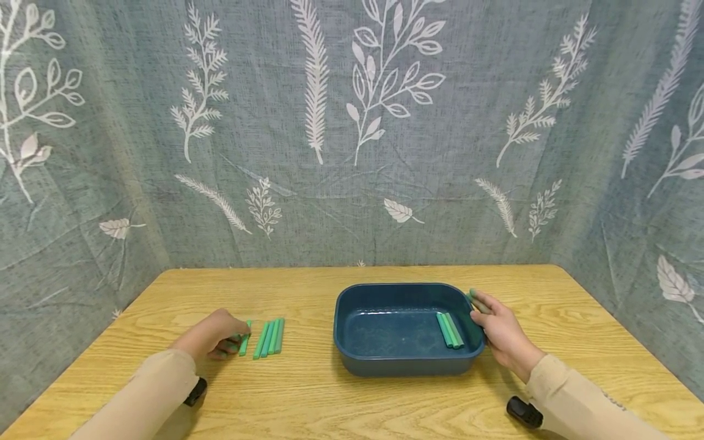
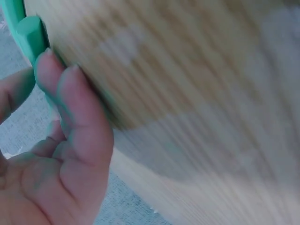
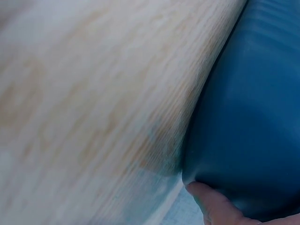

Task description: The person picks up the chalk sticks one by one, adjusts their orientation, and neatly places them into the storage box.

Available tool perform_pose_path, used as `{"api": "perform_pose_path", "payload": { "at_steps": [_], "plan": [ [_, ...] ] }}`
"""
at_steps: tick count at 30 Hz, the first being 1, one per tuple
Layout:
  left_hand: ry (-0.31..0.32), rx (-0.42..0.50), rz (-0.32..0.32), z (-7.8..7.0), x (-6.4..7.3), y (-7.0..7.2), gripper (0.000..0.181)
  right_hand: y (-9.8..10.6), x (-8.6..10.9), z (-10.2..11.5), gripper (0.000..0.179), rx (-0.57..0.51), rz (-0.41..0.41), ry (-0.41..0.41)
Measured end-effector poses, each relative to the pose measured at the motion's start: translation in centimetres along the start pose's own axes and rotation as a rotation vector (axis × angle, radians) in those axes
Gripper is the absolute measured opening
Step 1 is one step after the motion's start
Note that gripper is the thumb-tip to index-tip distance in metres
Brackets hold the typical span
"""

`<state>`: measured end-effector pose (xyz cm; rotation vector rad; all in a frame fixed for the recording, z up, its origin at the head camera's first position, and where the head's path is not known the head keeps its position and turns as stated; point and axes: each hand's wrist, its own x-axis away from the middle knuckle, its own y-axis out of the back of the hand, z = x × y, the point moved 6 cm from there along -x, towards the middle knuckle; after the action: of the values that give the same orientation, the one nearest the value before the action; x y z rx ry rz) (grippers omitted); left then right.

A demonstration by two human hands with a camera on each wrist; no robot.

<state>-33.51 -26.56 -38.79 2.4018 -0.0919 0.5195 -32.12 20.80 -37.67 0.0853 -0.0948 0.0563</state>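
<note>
My left hand [image 1: 222,333] is at the left of the table, pinching a green chalk stick [image 1: 244,346] between thumb and fingertips. In the left wrist view the thumb and fingers meet at the near end of a green chalk stick [image 2: 32,35]; green dust marks the skin. Several more green chalk sticks [image 1: 269,338] lie side by side just right of that hand. My right hand [image 1: 503,333] rests against the right end of a dark blue basin [image 1: 407,366], fingers fairly straight along its outside. A fingertip [image 3: 201,192] touches the basin's wall in the right wrist view.
Inside the basin, at its right end, a small group of green chalk sticks [image 1: 451,330] lies together. The wooden table [image 1: 308,403] carries everything, and a grey-green patterned curtain [image 1: 341,226] hangs behind it and at both sides.
</note>
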Motion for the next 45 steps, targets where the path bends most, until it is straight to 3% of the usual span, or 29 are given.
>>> {"api": "perform_pose_path", "payload": {
  "at_steps": [6, 11, 16, 19, 29, 33, 37, 45],
  "plan": [
    [-0.020, -0.032, -0.018, -0.6, -0.1, -0.2, 0.047, 0.1, 0.0, 0.1, 0.058, 0.001, -0.002, 0.004],
    [-0.016, -0.077, -0.031, -0.9, -0.3, -0.1, 0.034, 0.1, 0.0, 0.2, 0.058, 0.005, 0.001, 0.010],
    [-0.033, 0.004, -0.017, -0.8, -0.3, 0.1, 0.036, 0.1, 0.0, 0.3, 0.058, 0.020, -0.006, 0.013],
    [-0.053, 0.092, 0.017, -0.7, -0.3, 0.2, 0.050, 0.1, -0.1, 0.4, 0.058, 0.014, -0.007, 0.015],
    [-0.063, 0.327, 0.185, -1.0, 0.5, -0.5, 0.058, 0.1, 0.1, 0.2, 0.058, -0.007, -0.010, 0.014],
    [-0.084, 0.389, 0.224, -1.4, 0.9, -1.1, 0.065, -0.1, 0.0, 0.0, 0.057, 0.002, -0.013, 0.018],
    [-0.099, 0.446, 0.268, -2.2, 1.5, -1.7, 0.066, -0.2, -0.1, -0.1, 0.056, 0.013, -0.016, 0.025],
    [-0.148, 0.516, 0.378, -4.9, 2.6, -2.9, 0.051, -0.1, 0.1, 0.0, 0.056, -0.001, -0.020, 0.026]
  ]
}}
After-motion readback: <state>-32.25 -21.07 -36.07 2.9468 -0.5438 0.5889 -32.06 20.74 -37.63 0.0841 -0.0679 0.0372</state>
